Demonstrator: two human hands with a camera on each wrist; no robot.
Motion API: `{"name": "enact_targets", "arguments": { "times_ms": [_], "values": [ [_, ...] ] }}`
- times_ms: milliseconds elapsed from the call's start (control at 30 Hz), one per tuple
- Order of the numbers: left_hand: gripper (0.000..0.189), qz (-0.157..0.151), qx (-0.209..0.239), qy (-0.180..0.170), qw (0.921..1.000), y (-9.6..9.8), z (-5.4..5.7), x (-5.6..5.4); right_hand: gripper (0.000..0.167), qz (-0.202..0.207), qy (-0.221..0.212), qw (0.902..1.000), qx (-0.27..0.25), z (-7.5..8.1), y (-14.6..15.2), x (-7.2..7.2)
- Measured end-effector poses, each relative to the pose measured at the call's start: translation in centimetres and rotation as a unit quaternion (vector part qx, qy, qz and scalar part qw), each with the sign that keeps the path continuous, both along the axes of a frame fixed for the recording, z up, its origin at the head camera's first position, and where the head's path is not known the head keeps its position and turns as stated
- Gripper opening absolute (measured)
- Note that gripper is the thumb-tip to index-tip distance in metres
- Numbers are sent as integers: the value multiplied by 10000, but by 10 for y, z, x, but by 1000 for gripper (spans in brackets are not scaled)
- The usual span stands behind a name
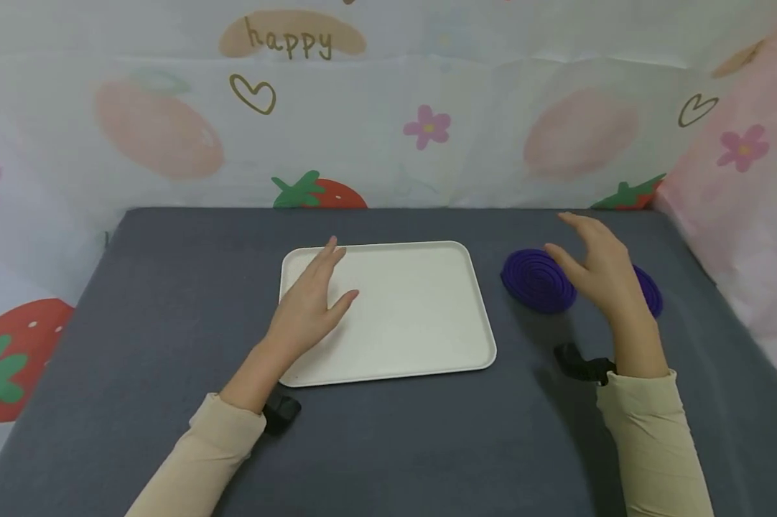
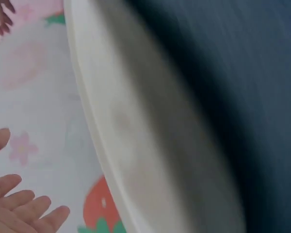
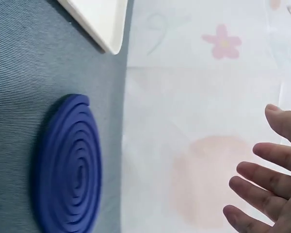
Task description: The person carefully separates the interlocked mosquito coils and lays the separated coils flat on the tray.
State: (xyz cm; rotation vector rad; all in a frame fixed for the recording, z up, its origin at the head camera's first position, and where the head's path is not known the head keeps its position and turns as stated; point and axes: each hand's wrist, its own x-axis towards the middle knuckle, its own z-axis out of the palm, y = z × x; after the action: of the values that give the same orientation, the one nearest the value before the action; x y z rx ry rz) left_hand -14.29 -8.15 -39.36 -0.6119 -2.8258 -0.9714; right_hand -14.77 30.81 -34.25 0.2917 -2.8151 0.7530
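Observation:
A white rectangular tray [image 1: 401,309] with rounded corners lies in the middle of the table. Over its left side hovers my left hand [image 1: 307,301], fingers extended and thumb spread, holding nothing. To the tray's right lies a flat purple-blue spiral coil [image 1: 537,281], its windings also plain in the right wrist view, where the coil [image 3: 70,167] rests on the cloth. My right hand [image 1: 598,262] is raised just above and right of it with loosely straight fingers and nothing in them. A second purple coil [image 1: 650,291] shows partly, the rest hidden behind that hand.
Dark grey cloth [image 1: 388,445] covers the table. At the back edge hangs a pale curtain [image 1: 479,143] printed with fruit, flowers and hearts; a pink cloth [image 1: 744,215] hangs on the right. Black wrist cameras [image 1: 281,415] sit under both wrists.

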Motion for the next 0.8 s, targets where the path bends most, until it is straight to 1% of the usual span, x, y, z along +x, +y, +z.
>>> {"name": "enact_targets", "arguments": {
  "times_ms": [67, 133, 200, 267, 333, 433, 567, 733, 800],
  "values": [
    [61, -8, 353, 29, 9994, 14, -4, 4, 52, -126, 143, 9996, -202, -6, 3, 6],
    [58, -54, 710, -35, 9975, 26, -7, 7, 49, -206, 261, 9989, -335, -12, 6, 10],
    [56, -118, 1117, -253, 9933, 38, -11, 9, 48, -298, 261, 9984, -414, -19, 9, 14],
    [54, -160, 1562, -565, 9860, 50, -15, 12, 47, -408, 210, 9979, -463, -24, 11, 18],
    [52, -188, 2010, -858, 9757, 61, -18, 14, 46, -546, 149, 9970, -532, -29, 14, 21],
    [48, -144, 2550, -1236, 9589, 78, -24, 18, 44, -799, 103, 9946, -651, -34, 19, 25],
    [43, -112, 3129, -1634, 9356, 98, -31, 21, 39, -1088, 138, 9910, -765, -40, 27, 27],
    [39, -164, 3710, -2194, 9022, 123, -34, 23, 38, -1310, 47, 9872, -909, -49, 38, 28],
    [37, -222, 3950, -2419, 8860, 133, -34, 23, 39, -1374, -37, 9853, -1017, -53, 41, 28]
  ]
}}
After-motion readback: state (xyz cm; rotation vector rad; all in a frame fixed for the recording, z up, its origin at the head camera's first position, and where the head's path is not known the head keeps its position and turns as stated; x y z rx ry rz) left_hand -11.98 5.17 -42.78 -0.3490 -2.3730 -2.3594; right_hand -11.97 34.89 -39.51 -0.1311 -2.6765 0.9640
